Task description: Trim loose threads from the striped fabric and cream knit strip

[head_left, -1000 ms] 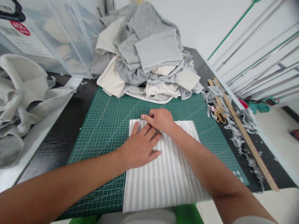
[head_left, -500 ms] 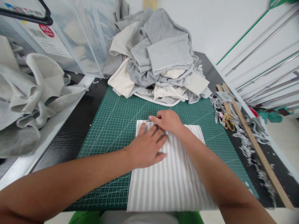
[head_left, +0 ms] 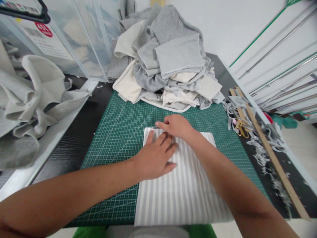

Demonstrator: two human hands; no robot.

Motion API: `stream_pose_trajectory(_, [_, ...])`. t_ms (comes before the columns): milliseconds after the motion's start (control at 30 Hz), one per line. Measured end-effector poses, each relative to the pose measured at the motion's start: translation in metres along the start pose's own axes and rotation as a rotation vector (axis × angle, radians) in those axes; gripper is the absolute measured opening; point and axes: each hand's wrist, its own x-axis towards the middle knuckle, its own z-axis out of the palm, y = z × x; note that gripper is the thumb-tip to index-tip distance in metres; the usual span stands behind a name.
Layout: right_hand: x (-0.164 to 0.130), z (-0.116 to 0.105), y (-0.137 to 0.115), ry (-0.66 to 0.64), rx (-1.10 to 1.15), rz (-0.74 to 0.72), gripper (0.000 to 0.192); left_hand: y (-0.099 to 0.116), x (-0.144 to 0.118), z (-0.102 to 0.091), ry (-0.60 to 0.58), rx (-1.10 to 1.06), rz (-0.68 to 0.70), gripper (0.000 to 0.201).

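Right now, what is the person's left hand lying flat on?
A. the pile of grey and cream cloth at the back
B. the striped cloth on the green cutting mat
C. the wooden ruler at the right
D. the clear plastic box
B: the left hand lies palm down, its fingers spread, on the striped cloth that covers part of the green cutting mat, well short of the pile of cloth.

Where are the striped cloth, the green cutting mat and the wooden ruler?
striped cloth (head_left: 180,195): head view, bare middle of the cloth.
green cutting mat (head_left: 119,132): head view, bare left part.
wooden ruler (head_left: 272,158): head view, middle of its length.
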Motion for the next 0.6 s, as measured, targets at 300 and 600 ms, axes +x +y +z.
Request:
stream_pose_trajectory(300, [0.004,0.004,-0.001,0.013,0.028,-0.023,0.058,0.0,0.001,-0.001,-0.004,-0.004,-0.007,0.06])
stream_pose_trajectory(600, [0.0,0.01,-0.001,0.058,0.013,-0.004,0.059,-0.001,0.001,-0.002,-0.006,-0.019,-0.012,0.06])
